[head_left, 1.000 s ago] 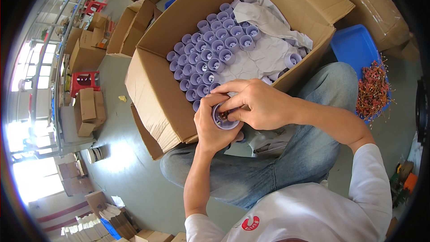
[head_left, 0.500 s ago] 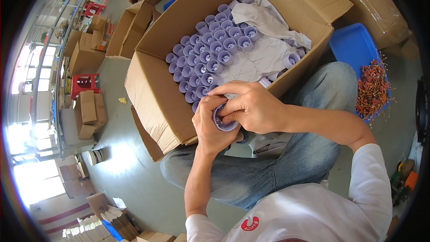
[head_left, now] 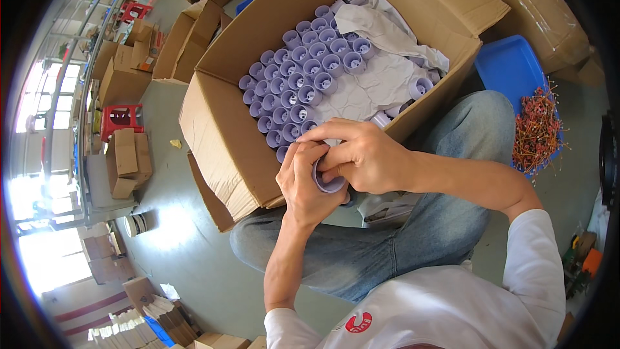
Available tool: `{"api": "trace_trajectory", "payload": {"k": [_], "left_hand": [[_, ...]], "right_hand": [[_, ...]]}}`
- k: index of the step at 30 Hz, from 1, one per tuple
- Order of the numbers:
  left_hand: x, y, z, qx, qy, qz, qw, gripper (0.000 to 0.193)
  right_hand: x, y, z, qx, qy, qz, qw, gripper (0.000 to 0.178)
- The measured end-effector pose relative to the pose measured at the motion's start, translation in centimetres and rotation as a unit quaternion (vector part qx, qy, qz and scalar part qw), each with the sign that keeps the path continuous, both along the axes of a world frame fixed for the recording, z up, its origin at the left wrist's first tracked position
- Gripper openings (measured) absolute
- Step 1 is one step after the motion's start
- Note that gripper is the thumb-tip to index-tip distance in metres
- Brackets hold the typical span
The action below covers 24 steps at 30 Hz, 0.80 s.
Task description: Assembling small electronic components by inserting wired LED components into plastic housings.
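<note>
A pale purple plastic cup-shaped piece is held over the near edge of a large open cardboard box. My left hand wraps around its outside. The bent thumb and fingers of my right hand reach into its mouth, and what they pinch inside is hidden. Inside the box, several matching purple cup-shaped pieces stand in tight rows, mouths up, some showing metal within. Crumpled white paper covers the right part of the box's contents, with a lone purple piece by the right wall.
The open cardboard box stands directly before my crossed legs. To the right, a blue tray carries a tangled heap of small red parts with thin leads. More cartons and a red stool stand at the left.
My left hand has turned slightly, its fingers now covering more of the cup's rim. The right fingers stay inside the mouth. The rest of the scene holds still.
</note>
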<state>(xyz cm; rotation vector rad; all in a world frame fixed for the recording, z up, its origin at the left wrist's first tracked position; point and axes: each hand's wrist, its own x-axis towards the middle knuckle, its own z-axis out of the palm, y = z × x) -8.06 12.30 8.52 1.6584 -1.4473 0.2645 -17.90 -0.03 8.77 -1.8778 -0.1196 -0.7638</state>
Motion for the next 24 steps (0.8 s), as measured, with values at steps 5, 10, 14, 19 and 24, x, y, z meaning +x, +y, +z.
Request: {"api": "trace_trajectory", "payload": {"k": [5,10,14,19,24], "left_hand": [[0.1,0.3,-0.4,0.014,0.025,0.007,1.0,0.044],[1.0,0.0,-1.0,0.019,0.101,-0.007,0.995,0.049],[0.9,0.2,-1.0,0.006,0.154,-0.034,0.987,0.055],[1.0,0.3,-1.0,-0.006,0.191,-0.047,0.98,0.05],[1.0,0.2,-1.2,0.002,0.183,-0.052,0.982,0.053]], "right_hand": [[0.2,0.0,-0.3,0.011,0.012,0.005,1.0,0.019],[0.0,-0.8,1.2,-0.055,0.055,-0.015,0.997,0.017],[-0.9,-1.6,1.9,-0.06,0.078,-0.008,0.995,0.02],[-0.8,-1.7,2.5,0.07,0.086,-0.025,0.994,0.028],[-0.5,-1.1,2.2,0.214,0.119,0.011,0.97,0.039]]}}
